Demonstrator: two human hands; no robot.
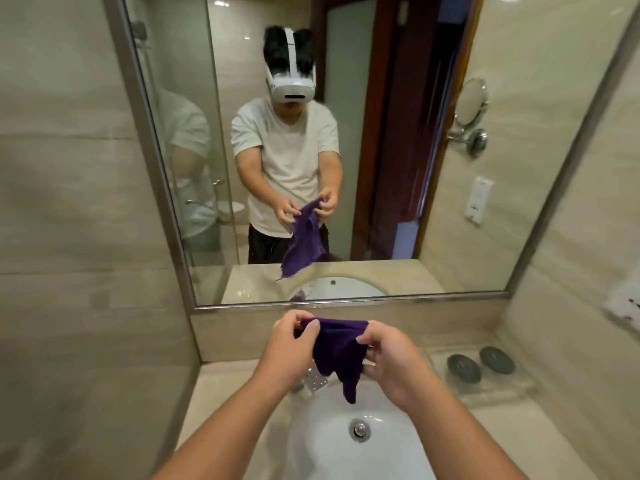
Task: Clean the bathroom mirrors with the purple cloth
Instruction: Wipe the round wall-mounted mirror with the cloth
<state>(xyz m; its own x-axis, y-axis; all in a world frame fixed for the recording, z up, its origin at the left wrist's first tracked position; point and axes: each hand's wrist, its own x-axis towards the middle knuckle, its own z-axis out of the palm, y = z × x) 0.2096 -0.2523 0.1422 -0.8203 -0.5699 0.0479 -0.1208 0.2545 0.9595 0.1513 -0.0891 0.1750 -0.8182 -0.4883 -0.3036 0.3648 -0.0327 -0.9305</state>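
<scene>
Head view, lower centre: left hand [292, 336] and right hand [388, 355] each pinch the top edge of the cloth [337, 351], which hangs bunched above the sink [329, 445]. Mirror [446, 216] fills the upper frame, untouched; fold the cloth into a flat pad before wiping

The purple cloth [337, 351] hangs above the sink [329, 438], dark and crumpled. I pinch its top edge with my left hand [291, 344] and my right hand [391, 362], and its lower end droops to a point over the basin. The big mirror [450, 202] stands upright on the wall behind the sink, steel-framed, and the cloth does not touch it.
</scene>
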